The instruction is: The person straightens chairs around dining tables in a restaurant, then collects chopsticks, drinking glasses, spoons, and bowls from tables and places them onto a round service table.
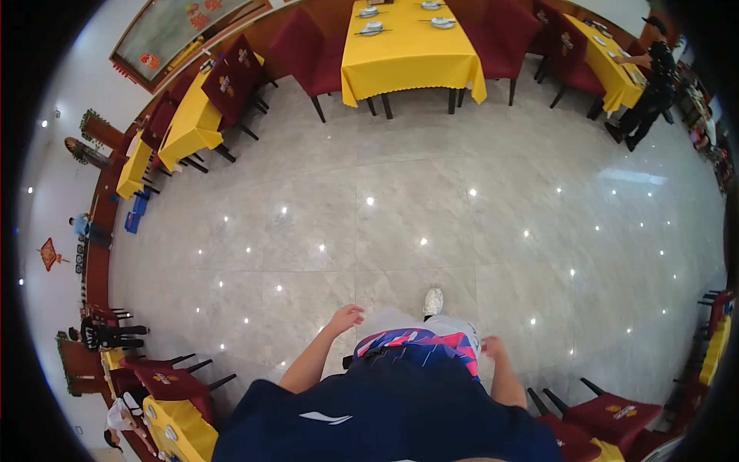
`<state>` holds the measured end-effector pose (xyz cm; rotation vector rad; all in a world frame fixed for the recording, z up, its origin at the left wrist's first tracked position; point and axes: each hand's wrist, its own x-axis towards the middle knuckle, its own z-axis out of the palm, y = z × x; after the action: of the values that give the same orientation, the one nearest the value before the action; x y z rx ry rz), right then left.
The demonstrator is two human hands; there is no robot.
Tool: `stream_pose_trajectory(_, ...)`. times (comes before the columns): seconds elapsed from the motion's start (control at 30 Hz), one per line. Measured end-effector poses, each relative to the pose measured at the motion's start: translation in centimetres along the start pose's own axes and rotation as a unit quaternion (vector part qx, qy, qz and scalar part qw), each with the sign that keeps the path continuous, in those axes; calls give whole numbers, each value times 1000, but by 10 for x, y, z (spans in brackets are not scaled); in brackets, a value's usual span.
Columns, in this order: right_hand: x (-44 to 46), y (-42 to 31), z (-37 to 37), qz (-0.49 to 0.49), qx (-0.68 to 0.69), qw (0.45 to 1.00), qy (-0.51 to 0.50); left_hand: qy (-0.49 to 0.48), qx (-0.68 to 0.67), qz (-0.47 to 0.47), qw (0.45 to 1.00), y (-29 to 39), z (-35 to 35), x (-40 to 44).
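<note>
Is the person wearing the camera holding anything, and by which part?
Nothing that I can see: the left hand looks empty, and the right hand shows nothing held.

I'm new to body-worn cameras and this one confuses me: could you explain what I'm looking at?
There is no machine here, only a person with two bare hands. The single picture comes from a camera on their head, looking forward and down, so their own dark shirt fills the bottom, with one pale shoe just beyond. The wide lens bends the room at the edges.

The left hand and the right hand are at the person's sides, over the tiled floor; I see nothing held in either. Ahead is a table with a yellow cloth, set with small dishes, and red chairs beside it. Another person stands at a table on the right.
</note>
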<state>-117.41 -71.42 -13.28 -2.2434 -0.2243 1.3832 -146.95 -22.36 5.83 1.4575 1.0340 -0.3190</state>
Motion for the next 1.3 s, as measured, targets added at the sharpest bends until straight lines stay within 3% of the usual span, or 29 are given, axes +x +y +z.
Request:
stream_pose_trajectory(0.03,45,-4,-16,-177,-258,949,-23,62,-81,-35,994,-5,-17,-5)
stream_pose_trajectory(0.07,54,-79,-47,22,-53,997,-49,124,-162,-70,976,-15,-32,-12)
stream_pose_trajectory(0.1,101,-98,-66,-22,-128,990,-54,195,-189,-111,956,-31,-43,-22)
stream_pose_trajectory(0.17,130,-210,-117,-20,-70,997,9,307,-210,-183,910,-82,-60,-27)
stream_pose_trajectory(0.23,162,-310,-155,-32,66,997,-25,333,-217,-256,881,-119,-59,-33)
stream_pose_trajectory(0.3,190,-409,-181,-12,75,993,-91,290,-318,-321,844,-143,-51,-30)
stream_pose_trajectory(0.37,228,-476,-191,-34,52,994,-85,205,-283,-408,844,-141,-39,-16)
stream_pose_trajectory(0.4,246,-506,-195,-56,37,995,-75,202,-285,-408,844,-155,-40,-23)
stream_pose_trajectory(0.43,261,-528,-196,-53,34,995,-72,66,-91,-319,941,-126,-46,-17)
stream_pose_trajectory(0.47,274,-546,-194,-67,28,995,-61,-76,108,-206,970,-106,-62,51)
stream_pose_trajectory(0.5,287,-564,-192,-82,21,995,-50,-82,105,-205,970,-97,-77,66)
stream_pose_trajectory(0.63,322,-623,-189,46,73,991,-107,38,23,-82,996,-9,-181,221)
stream_pose_trajectory(0.67,336,-642,-191,43,69,991,-108,17,274,-98,956,44,-223,265)
stream_pose_trajectory(0.7,348,-654,-198,67,62,991,-96,180,8,-18,983,54,-249,300)
stream_pose_trajectory(0.73,355,-656,-204,99,54,990,-86,229,-166,-96,954,103,-278,330)
stream_pose_trajectory(0.77,359,-661,-211,112,53,988,-92,244,-120,-83,959,171,-313,344)
stream_pose_trajectory(0.8,369,-673,-222,116,71,987,-88,238,-202,-42,949,214,-343,365)
stream_pose_trajectory(0.87,400,-711,-240,117,97,985,-83,209,-211,-4,955,303,-405,403)
stream_pose_trajectory(0.97,451,-765,-242,156,209,964,-51,199,-198,46,959,357,-486,470)
stream_pose_trajectory(1.03,497,-810,-239,97,319,943,0,204,-188,25,960,368,-522,497)
stream_pose_trajectory(1.1,539,-877,-221,114,287,951,26,223,-171,-15,960,374,-555,513)
stream_pose_trajectory(1.2,605,-996,-186,92,191,976,-41,212,-213,-83,950,310,-579,519)
stream_pose_trajectory(1.23,630,-1039,-172,75,166,980,-75,188,-165,-129,960,279,-586,523)
stream_pose_trajectory(1.27,651,-1075,-156,-20,40,997,-68,185,-197,-187,944,283,-585,510)
stream_pose_trajectory(1.3,675,-1115,-138,-111,-87,988,-58,148,-311,-152,926,271,-592,504)
